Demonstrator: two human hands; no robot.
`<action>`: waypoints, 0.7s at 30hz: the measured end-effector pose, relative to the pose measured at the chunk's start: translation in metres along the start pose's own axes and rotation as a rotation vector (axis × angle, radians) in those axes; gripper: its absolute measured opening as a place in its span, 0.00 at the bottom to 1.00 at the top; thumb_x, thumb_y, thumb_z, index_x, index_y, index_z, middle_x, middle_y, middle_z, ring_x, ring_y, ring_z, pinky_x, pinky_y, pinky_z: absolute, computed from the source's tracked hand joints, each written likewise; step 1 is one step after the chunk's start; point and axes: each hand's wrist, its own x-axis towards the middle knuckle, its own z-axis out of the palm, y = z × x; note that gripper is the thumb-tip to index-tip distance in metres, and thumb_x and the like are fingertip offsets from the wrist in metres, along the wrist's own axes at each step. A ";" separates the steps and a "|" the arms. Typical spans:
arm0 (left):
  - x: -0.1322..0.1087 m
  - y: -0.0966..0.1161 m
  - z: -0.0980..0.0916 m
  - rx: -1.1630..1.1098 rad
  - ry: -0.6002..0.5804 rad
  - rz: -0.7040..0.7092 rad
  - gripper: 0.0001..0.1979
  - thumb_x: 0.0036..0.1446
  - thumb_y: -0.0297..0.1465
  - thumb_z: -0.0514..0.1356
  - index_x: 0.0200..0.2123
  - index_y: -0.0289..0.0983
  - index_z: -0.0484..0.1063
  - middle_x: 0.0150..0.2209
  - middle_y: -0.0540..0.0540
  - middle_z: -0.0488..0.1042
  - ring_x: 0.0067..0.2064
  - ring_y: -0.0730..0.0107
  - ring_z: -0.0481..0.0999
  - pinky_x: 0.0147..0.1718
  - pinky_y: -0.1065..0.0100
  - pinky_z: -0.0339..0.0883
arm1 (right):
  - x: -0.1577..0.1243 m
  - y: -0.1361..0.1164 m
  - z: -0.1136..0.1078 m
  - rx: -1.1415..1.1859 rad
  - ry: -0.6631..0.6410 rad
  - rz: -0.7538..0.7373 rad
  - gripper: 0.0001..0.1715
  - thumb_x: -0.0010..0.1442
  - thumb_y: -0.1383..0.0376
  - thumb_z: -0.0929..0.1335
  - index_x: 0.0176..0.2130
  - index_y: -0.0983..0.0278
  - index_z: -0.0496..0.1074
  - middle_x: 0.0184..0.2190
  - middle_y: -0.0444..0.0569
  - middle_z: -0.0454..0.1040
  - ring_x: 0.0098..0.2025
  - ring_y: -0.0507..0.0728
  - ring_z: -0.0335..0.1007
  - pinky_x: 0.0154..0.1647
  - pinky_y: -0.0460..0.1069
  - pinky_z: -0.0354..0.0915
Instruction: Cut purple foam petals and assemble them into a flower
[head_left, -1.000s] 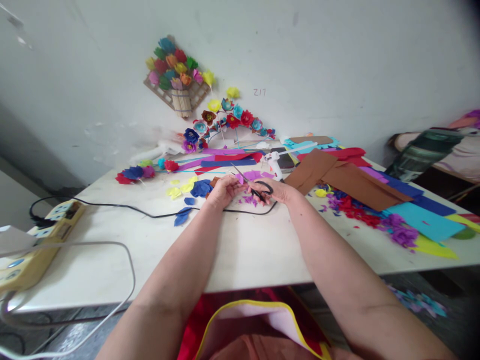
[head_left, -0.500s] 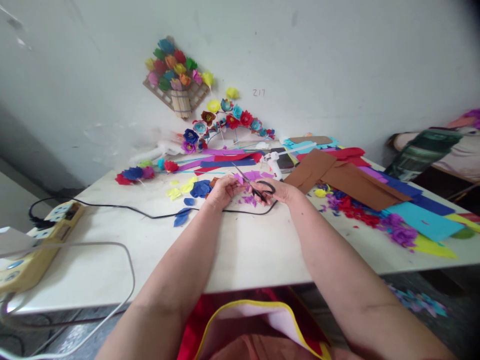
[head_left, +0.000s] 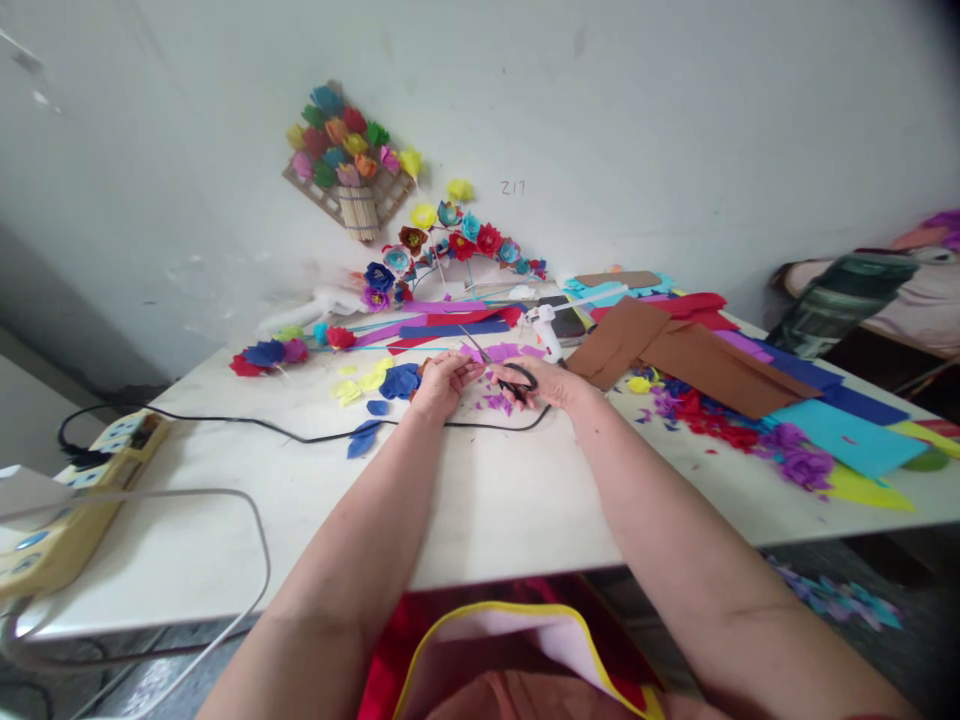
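Note:
Black-handled scissors (head_left: 523,377) are held in my right hand (head_left: 553,380), its fingers closed at the loops and the blades pointing up and left. Close beside it, my left hand (head_left: 442,386) is closed in a pinch, fingertips nearly meeting the right hand's; what they pinch is too small to make out. Purple paper pieces (head_left: 495,402) lie under and behind the hands. Left of my left hand are blue paper petals (head_left: 400,380) and yellow paper petals (head_left: 375,374).
A black cord (head_left: 262,428) crosses the table from a power strip (head_left: 82,500). Behind the hands stand a white glue gun (head_left: 545,328) and paper flowers (head_left: 461,245). Brown paper sheets (head_left: 727,375) and red paper scraps (head_left: 709,420) lie at the right. A dark green bottle (head_left: 844,305) is beyond.
The scissors and my right hand have shifted slightly left, closer to my left hand. The scissor handles have turned a little. My left hand stays pinched in nearly the same place.

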 end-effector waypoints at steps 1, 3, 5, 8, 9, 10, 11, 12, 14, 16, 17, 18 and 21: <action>0.000 0.000 0.000 0.002 0.002 0.001 0.08 0.41 0.24 0.66 0.21 0.34 0.67 0.21 0.49 0.73 0.27 0.72 0.76 0.40 0.66 0.72 | 0.000 -0.001 0.001 0.002 0.001 -0.002 0.23 0.55 0.49 0.70 0.33 0.67 0.67 0.19 0.42 0.69 0.15 0.47 0.64 0.09 0.40 0.53; 0.000 0.000 0.000 0.005 0.003 0.002 0.08 0.40 0.24 0.66 0.21 0.34 0.67 0.21 0.49 0.73 0.27 0.71 0.76 0.40 0.65 0.72 | 0.000 -0.001 0.002 0.003 0.005 -0.009 0.21 0.55 0.51 0.70 0.31 0.66 0.66 0.18 0.42 0.68 0.15 0.47 0.63 0.08 0.40 0.52; 0.000 0.000 0.000 0.009 0.001 0.000 0.08 0.40 0.25 0.66 0.21 0.34 0.67 0.21 0.49 0.73 0.27 0.71 0.76 0.40 0.65 0.72 | 0.000 -0.001 0.002 -0.004 0.008 -0.014 0.20 0.55 0.52 0.70 0.30 0.66 0.66 0.18 0.41 0.67 0.14 0.47 0.62 0.08 0.40 0.51; 0.001 0.000 -0.001 0.011 0.003 -0.003 0.08 0.40 0.25 0.66 0.21 0.34 0.67 0.21 0.49 0.74 0.28 0.71 0.77 0.38 0.66 0.72 | 0.001 -0.002 0.003 -0.033 0.025 -0.001 0.18 0.55 0.54 0.70 0.30 0.66 0.65 0.17 0.40 0.66 0.13 0.46 0.61 0.08 0.40 0.50; 0.001 0.000 -0.001 0.010 0.004 -0.003 0.08 0.39 0.25 0.66 0.21 0.34 0.67 0.21 0.49 0.74 0.28 0.70 0.77 0.38 0.67 0.72 | 0.001 -0.002 0.003 -0.045 0.031 0.007 0.18 0.55 0.54 0.70 0.30 0.66 0.65 0.16 0.40 0.66 0.13 0.46 0.60 0.08 0.40 0.49; 0.001 0.000 -0.001 0.010 0.006 -0.003 0.08 0.39 0.25 0.66 0.21 0.34 0.67 0.21 0.48 0.74 0.28 0.70 0.77 0.37 0.68 0.72 | 0.000 -0.003 0.004 -0.055 0.037 0.014 0.18 0.55 0.55 0.70 0.30 0.66 0.65 0.16 0.39 0.66 0.13 0.46 0.60 0.08 0.40 0.49; 0.001 -0.001 -0.001 0.011 0.008 -0.002 0.08 0.39 0.25 0.66 0.21 0.34 0.67 0.21 0.48 0.74 0.28 0.70 0.77 0.36 0.68 0.72 | 0.000 -0.003 0.004 -0.064 0.041 0.021 0.18 0.55 0.55 0.70 0.30 0.66 0.65 0.15 0.39 0.66 0.12 0.46 0.59 0.07 0.40 0.48; 0.001 -0.001 -0.001 0.013 0.009 -0.001 0.08 0.39 0.25 0.66 0.22 0.34 0.68 0.21 0.48 0.74 0.28 0.70 0.77 0.36 0.68 0.72 | 0.000 -0.004 0.005 -0.071 0.043 0.026 0.17 0.56 0.55 0.70 0.30 0.66 0.65 0.15 0.39 0.66 0.12 0.45 0.58 0.07 0.40 0.48; 0.002 -0.001 -0.002 0.021 0.009 0.003 0.08 0.40 0.26 0.65 0.22 0.34 0.68 0.21 0.49 0.73 0.28 0.70 0.77 0.36 0.68 0.72 | -0.001 -0.005 0.006 -0.085 0.046 0.034 0.17 0.56 0.56 0.70 0.30 0.66 0.65 0.14 0.39 0.66 0.11 0.45 0.56 0.07 0.39 0.47; 0.002 -0.001 -0.002 0.026 0.007 0.011 0.07 0.41 0.26 0.65 0.23 0.34 0.68 0.21 0.49 0.73 0.28 0.70 0.77 0.38 0.67 0.72 | -0.001 -0.006 0.006 -0.100 0.051 0.046 0.16 0.57 0.56 0.69 0.31 0.67 0.66 0.13 0.39 0.65 0.10 0.45 0.56 0.07 0.40 0.47; 0.002 -0.001 -0.002 0.026 0.007 0.015 0.07 0.42 0.27 0.65 0.23 0.34 0.68 0.21 0.49 0.73 0.28 0.70 0.77 0.38 0.66 0.72 | 0.000 -0.006 0.006 -0.105 0.053 0.052 0.16 0.57 0.56 0.69 0.31 0.67 0.66 0.13 0.39 0.65 0.10 0.45 0.55 0.07 0.40 0.47; 0.003 -0.001 -0.003 0.025 0.009 0.018 0.07 0.42 0.27 0.66 0.23 0.34 0.68 0.21 0.49 0.73 0.28 0.70 0.77 0.39 0.66 0.72 | 0.000 -0.006 0.006 -0.108 0.055 0.055 0.16 0.57 0.56 0.69 0.32 0.67 0.66 0.13 0.39 0.65 0.10 0.45 0.55 0.07 0.40 0.47; 0.003 -0.001 -0.004 0.025 0.015 0.020 0.08 0.42 0.27 0.66 0.23 0.34 0.68 0.21 0.50 0.73 0.29 0.69 0.78 0.40 0.65 0.72 | -0.001 -0.005 0.005 -0.106 0.048 0.051 0.17 0.57 0.55 0.69 0.32 0.67 0.67 0.14 0.39 0.66 0.11 0.45 0.57 0.07 0.39 0.48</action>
